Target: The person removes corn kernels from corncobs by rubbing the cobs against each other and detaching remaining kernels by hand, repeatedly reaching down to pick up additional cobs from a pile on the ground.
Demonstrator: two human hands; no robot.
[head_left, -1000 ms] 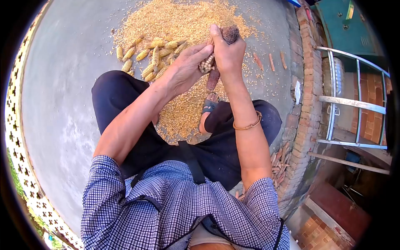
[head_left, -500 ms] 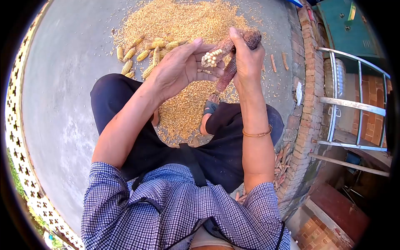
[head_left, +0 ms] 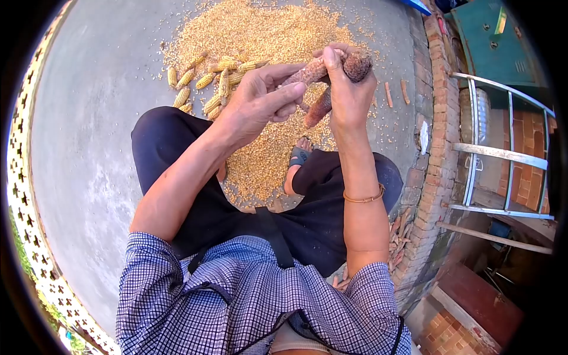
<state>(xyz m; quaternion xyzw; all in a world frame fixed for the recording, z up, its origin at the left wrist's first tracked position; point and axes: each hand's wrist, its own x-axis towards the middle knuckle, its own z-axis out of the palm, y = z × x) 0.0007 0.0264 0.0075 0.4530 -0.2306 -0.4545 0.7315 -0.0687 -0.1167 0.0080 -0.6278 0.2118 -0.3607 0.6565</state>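
My right hand (head_left: 350, 89) is wrapped round a dark reddish corn cob (head_left: 320, 109) that slants down to the left. A paler, mostly bare cob (head_left: 310, 72) lies between my two hands, its right part at my right fingers. The fingers of my left hand (head_left: 260, 97) are closed round the left end of this pale cob and hide that end. Below and behind the hands spreads loose yellow corn (head_left: 260, 168). Several yellow corn ears (head_left: 223, 84) lie to the left of my left hand.
A large spread of kernels (head_left: 248, 32) covers the grey floor (head_left: 89, 136) ahead. Bare cobs (head_left: 400, 239) are heaped by a low brick edge (head_left: 435, 177) at the right. Beyond it stand a metal rail (head_left: 503, 152) and a green cabinet (head_left: 497, 47).
My hands have moved right from their first position. My left hand opened beside the pale cob and has closed on its end. The white kernels seen there before no longer show.
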